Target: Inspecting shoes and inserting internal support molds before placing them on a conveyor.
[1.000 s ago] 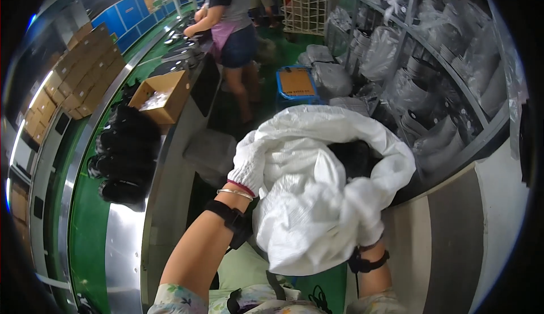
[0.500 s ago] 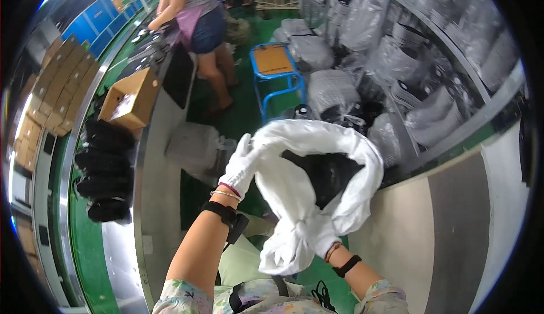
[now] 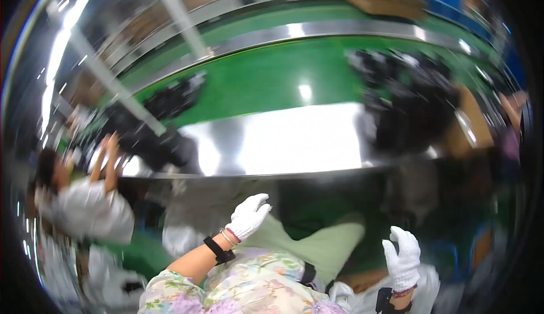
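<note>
My left hand, in a white knit glove, is held in front of my body near the metal bench edge. Its fingers are loosely bent and apart, with nothing in them. Lower right, my right hand wears a matching glove. Thumb and fingers are spread, and it holds nothing. Pale crumpled material lies beside and beneath the right wrist; I cannot make out whether it is the white cloth seen earlier.
Before me runs a shiny metal bench along a green conveyor belt. Dark blurred bundles and a cardboard box stand right. A co-worker is at the left; another co-worker's arm shows far right.
The view has swung left from the rack and stool to the bench and belt. My hands have let go of the knotted white cloth and moved apart.
</note>
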`<move>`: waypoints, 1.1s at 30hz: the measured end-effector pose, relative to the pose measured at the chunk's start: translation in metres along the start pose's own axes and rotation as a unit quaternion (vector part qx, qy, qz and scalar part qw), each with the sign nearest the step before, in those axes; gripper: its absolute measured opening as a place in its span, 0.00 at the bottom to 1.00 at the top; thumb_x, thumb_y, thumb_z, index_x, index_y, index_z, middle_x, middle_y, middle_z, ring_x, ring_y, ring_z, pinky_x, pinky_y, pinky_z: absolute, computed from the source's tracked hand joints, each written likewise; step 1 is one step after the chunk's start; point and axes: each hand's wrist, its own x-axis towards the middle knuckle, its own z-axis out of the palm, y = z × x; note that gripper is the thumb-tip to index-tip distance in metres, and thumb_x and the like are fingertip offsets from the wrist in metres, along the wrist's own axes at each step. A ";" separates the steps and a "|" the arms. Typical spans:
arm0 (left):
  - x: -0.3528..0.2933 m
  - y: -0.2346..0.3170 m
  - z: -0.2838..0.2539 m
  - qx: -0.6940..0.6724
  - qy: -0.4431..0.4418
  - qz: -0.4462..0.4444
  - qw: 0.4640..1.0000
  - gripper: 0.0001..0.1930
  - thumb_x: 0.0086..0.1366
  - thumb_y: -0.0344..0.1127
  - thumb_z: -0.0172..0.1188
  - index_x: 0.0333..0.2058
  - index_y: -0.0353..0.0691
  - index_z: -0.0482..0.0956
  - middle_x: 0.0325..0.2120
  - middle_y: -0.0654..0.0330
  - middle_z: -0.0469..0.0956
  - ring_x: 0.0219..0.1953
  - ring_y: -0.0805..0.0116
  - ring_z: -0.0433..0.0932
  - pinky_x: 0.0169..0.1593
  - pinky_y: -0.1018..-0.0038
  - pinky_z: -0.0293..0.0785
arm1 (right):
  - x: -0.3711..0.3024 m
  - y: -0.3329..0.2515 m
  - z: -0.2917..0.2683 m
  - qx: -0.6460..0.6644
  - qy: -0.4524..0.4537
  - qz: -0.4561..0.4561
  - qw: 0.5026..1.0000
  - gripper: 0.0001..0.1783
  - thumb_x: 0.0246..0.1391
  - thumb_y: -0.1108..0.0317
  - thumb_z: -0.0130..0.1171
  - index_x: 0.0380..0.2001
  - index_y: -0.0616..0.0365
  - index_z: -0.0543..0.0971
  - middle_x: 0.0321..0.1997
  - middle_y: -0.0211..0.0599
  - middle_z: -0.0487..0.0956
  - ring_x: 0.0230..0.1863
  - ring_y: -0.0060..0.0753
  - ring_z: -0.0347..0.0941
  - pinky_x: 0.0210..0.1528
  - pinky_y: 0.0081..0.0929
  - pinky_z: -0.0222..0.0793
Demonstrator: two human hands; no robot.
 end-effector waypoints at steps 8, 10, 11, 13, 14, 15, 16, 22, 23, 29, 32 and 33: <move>-0.108 -0.161 -0.054 -0.099 0.164 -0.366 0.911 0.27 0.65 0.50 0.60 0.54 0.34 0.78 0.50 0.44 0.81 0.55 0.48 0.79 0.59 0.63 0.72 | 0.102 -0.146 0.145 0.070 -0.354 -0.273 0.892 0.19 0.51 0.60 0.67 0.45 0.55 0.81 0.35 0.43 0.82 0.39 0.49 0.78 0.44 0.44 0.74; -0.122 -0.194 -0.058 -0.091 0.176 -0.408 0.891 0.27 0.65 0.51 0.60 0.53 0.33 0.78 0.49 0.44 0.81 0.54 0.48 0.79 0.59 0.62 0.72 | 0.101 -0.176 0.175 0.045 -0.426 -0.301 0.852 0.19 0.54 0.57 0.64 0.47 0.54 0.81 0.36 0.40 0.83 0.40 0.47 0.79 0.45 0.42 0.74; -0.127 -0.213 -0.060 -0.080 0.167 -0.443 0.877 0.28 0.65 0.51 0.60 0.52 0.32 0.79 0.49 0.43 0.81 0.54 0.47 0.79 0.58 0.61 0.72 | 0.100 -0.189 0.189 0.054 -0.445 -0.305 0.840 0.20 0.54 0.56 0.65 0.47 0.54 0.81 0.36 0.41 0.82 0.40 0.48 0.79 0.45 0.42 0.74; -0.130 -0.257 -0.063 -0.115 0.175 -0.456 0.865 0.30 0.65 0.54 0.60 0.50 0.30 0.80 0.47 0.40 0.81 0.52 0.42 0.79 0.57 0.58 0.73 | 0.101 -0.209 0.211 0.066 -0.460 -0.325 0.824 0.20 0.54 0.56 0.64 0.47 0.55 0.81 0.36 0.42 0.82 0.40 0.49 0.79 0.44 0.42 0.75; -0.129 -0.283 -0.065 -0.087 0.193 -0.491 0.845 0.31 0.64 0.57 0.60 0.49 0.29 0.80 0.46 0.38 0.81 0.51 0.39 0.78 0.56 0.56 0.73 | 0.103 -0.219 0.222 0.058 -0.465 -0.325 0.822 0.20 0.54 0.56 0.64 0.47 0.55 0.81 0.36 0.42 0.82 0.40 0.49 0.79 0.44 0.42 0.75; -0.124 -0.311 -0.067 -0.044 0.206 -0.513 0.832 0.33 0.64 0.59 0.59 0.48 0.29 0.80 0.45 0.36 0.80 0.50 0.36 0.78 0.55 0.54 0.73 | 0.104 -0.229 0.233 0.052 -0.469 -0.335 0.816 0.20 0.55 0.56 0.64 0.46 0.55 0.81 0.36 0.43 0.82 0.40 0.49 0.79 0.45 0.42 0.75; -0.121 -0.344 -0.073 -0.064 0.220 -0.500 0.835 0.36 0.64 0.64 0.57 0.47 0.28 0.80 0.43 0.32 0.79 0.50 0.33 0.77 0.54 0.51 0.72 | 0.105 -0.238 0.242 0.035 -0.469 -0.330 0.818 0.19 0.55 0.56 0.64 0.46 0.55 0.81 0.37 0.43 0.82 0.41 0.49 0.79 0.45 0.42 0.75; -0.054 -0.552 -0.128 0.438 -0.242 -0.317 0.805 0.23 0.63 0.42 0.60 0.56 0.43 0.79 0.51 0.51 0.82 0.52 0.52 0.82 0.52 0.61 0.79 | 0.094 -0.294 0.287 -0.059 -0.538 -0.268 0.797 0.18 0.60 0.53 0.57 0.45 0.55 0.79 0.38 0.44 0.82 0.43 0.52 0.79 0.48 0.46 0.74; -0.038 -0.577 -0.129 0.484 -0.274 -0.313 0.770 0.27 0.66 0.46 0.58 0.62 0.44 0.75 0.63 0.51 0.73 0.64 0.56 0.72 0.64 0.62 0.70 | 0.094 -0.300 0.294 -0.069 -0.566 -0.248 0.783 0.21 0.62 0.51 0.55 0.49 0.54 0.78 0.41 0.45 0.82 0.44 0.52 0.79 0.48 0.45 0.74; 0.020 -0.642 -0.120 0.267 -0.037 -0.464 0.844 0.23 0.65 0.41 0.58 0.57 0.40 0.77 0.54 0.55 0.75 0.56 0.60 0.74 0.58 0.65 0.72 | 0.086 -0.314 0.312 -0.125 -0.516 -0.213 0.820 0.20 0.62 0.51 0.56 0.49 0.52 0.78 0.37 0.44 0.81 0.41 0.52 0.78 0.45 0.47 0.74; 0.027 -0.632 -0.117 0.165 0.047 -0.463 0.870 0.21 0.64 0.39 0.58 0.55 0.39 0.77 0.50 0.57 0.76 0.52 0.62 0.74 0.56 0.66 0.72 | 0.084 -0.320 0.313 -0.119 -0.508 -0.199 0.829 0.19 0.61 0.52 0.57 0.48 0.52 0.79 0.35 0.44 0.81 0.40 0.51 0.79 0.44 0.46 0.74; 0.026 -0.626 -0.116 0.108 0.085 -0.458 0.878 0.21 0.64 0.38 0.57 0.54 0.38 0.78 0.49 0.58 0.76 0.51 0.63 0.74 0.55 0.67 0.73 | 0.084 -0.323 0.314 -0.115 -0.525 -0.210 0.816 0.19 0.61 0.52 0.57 0.48 0.52 0.79 0.35 0.44 0.81 0.40 0.51 0.79 0.44 0.46 0.74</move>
